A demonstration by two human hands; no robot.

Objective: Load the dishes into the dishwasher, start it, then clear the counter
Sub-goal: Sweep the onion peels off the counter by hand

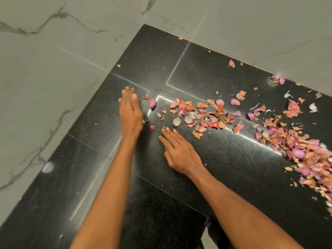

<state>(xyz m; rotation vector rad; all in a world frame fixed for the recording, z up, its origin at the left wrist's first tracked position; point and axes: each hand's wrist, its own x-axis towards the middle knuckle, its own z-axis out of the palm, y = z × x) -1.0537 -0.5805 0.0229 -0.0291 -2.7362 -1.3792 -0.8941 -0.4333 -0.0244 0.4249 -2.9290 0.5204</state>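
Where the black counter (179, 186) meets the marbled wall (53, 69), scattered with pink onion skins (212, 115), thickest in a heap (305, 151) by the right edge. Left hand (130, 114) set on edge beside a peeled shallot (152, 104), fingers straight and together, holding nothing. Right hand (179, 150) flat on the stone, fingers spread narrow, tips near a small red scrap (152, 127). Red wrapper bit (213, 125) lodged among the peels.

The black speckled stone bench (179, 186) runs into a corner of grey-veined marble walls. Pink and orange papery onion skins (212, 115) lie scattered across it, heaped thickest at the right edge, with a small red scrap (213, 125) among them.
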